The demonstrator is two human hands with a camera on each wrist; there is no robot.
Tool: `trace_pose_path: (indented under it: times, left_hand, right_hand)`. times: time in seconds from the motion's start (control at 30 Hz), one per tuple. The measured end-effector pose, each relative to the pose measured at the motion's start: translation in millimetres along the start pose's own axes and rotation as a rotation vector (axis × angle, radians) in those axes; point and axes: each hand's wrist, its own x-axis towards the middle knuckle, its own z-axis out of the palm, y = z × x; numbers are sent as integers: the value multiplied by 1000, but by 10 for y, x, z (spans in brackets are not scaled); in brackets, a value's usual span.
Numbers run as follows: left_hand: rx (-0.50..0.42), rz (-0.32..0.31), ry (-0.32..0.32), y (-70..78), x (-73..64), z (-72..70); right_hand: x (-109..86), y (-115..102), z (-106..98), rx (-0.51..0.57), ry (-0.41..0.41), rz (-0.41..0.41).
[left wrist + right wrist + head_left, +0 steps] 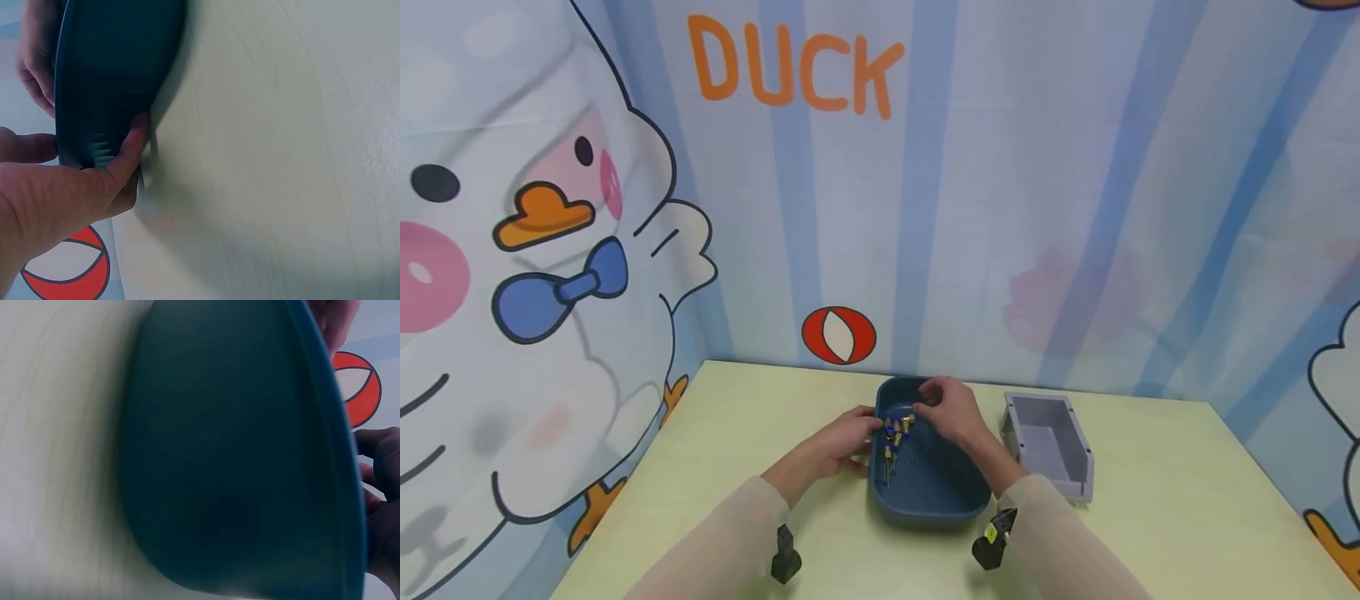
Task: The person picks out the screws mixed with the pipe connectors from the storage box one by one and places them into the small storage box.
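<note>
My left hand grips the left side of a dark blue plastic bin, thumb at the rim and fingers along the outer wall. In the left wrist view that hand appears against the bin's side wall. Several small brass fittings with blue collars lie in a heap inside, along the left wall. Over the bin's far right part hovers my right hand, its fingers bent loosely with a gap between thumb and forefinger, close to the fittings. The right wrist view shows this hand partly behind the bin's rim.
A grey open-fronted tray stands just right of the blue bin, beside my right forearm. The pale yellow tabletop ends at a curtain printed with ducks. Each wrist carries a small black camera.
</note>
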Motion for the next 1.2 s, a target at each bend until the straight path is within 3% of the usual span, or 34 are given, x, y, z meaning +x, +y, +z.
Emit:
trace_pose_path:
  times: [0.3,0.67,1.2]
  left_hand:
    - [3,18,3,-19,-4,19]
    - [9,14,3,-16,-6,11]
    - [26,31,1,-35,-25,7]
  right_hand:
    - [-37,50,69,-9,32,28]
    - [-55,72,137,11,59,120]
    - [-18,103,184,93,-3,209]
